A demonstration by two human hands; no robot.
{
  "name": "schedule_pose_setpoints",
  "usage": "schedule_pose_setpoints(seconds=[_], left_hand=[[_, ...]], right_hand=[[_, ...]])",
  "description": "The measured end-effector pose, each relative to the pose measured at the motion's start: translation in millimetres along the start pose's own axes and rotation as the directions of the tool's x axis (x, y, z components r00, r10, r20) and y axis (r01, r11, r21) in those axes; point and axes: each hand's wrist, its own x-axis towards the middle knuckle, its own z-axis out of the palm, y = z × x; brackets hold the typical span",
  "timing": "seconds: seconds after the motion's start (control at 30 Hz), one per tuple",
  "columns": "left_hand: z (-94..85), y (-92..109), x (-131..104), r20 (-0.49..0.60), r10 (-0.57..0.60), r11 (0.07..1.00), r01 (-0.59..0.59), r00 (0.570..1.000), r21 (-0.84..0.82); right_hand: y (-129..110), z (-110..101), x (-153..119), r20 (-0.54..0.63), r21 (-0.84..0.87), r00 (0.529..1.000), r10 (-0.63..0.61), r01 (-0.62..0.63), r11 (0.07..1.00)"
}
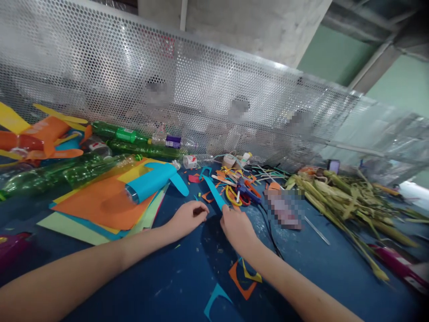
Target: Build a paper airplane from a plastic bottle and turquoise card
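Observation:
A narrow blue paper strip (214, 191) runs up and away from my right hand (237, 227), whose fingers are pinched on its near end. My left hand (188, 218) is just left of it, fingers curled toward the thumb; whether something small is between them is hidden. Beyond my left hand a bottle wrapped in blue paper (150, 181), with blue fins, rests on a stack of colored sheets (103, 203). Scissors with yellow and red handles (234, 197) and a blue glue gun (248, 193) lie past my right hand.
Green bottles (97, 170) and an orange paper-covered bottle (47, 134) lie at the left. Dried husks (335, 197) spread at the right. A perforated metal screen (208, 89) stands behind. Paper offcuts (243, 279) lie near my right forearm, and a black cable (271, 232) beyond it.

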Motion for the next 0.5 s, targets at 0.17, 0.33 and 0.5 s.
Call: schedule_pose_setpoints(seconds=[0.17,0.33,0.5], left_hand=[[1.0,-1.9,0.3,0.011,-0.004,1.000,0.004,1.000,-0.013],[2.9,-3.6,1.0,0.011,-0.005,1.000,0.006,1.000,-0.024],[2.8,-2.4,1.6,0.020,-0.006,0.999,0.006,1.000,-0.033]], right_hand=[[2.6,2.7,2.3,-0.005,-0.014,0.999,0.036,-0.036,0.999],[8.1,-7.3,8.7,-0.061,-0.015,0.998,-0.003,0.002,1.000],[13.6,-12.0,22.6,-0.189,0.012,0.976,-0.107,0.111,0.994]])
